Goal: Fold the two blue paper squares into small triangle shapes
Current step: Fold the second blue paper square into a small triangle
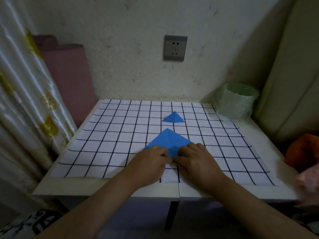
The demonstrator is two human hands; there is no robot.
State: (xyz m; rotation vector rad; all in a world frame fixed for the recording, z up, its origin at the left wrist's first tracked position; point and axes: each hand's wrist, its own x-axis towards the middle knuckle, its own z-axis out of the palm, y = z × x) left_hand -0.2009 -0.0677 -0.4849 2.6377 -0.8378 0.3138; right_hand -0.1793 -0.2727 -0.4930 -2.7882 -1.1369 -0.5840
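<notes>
1. Table [189, 192]: the wall borders the far edge and a curtain hangs to the left. The near edge is open.
2. Grid sheet [107, 135]: it covers most of the table top. There is wide flat room to the left of the work.
3. Green bin [236, 102]: it stands at the far right corner, well apart from the paper.
4. Large triangle [168, 140]: this blue paper lies flat at centre. Judged light, thin and easily creased, and likely to slide on the sheet. Hold it at corners and edges.
5. Left hand [151, 159] and right hand [195, 159]: curled fingers of both pinch the paper's near point, almost touching each other.
6. Small triangle [173, 117]: folded, it lies just beyond the large triangle, untouched.
</notes>
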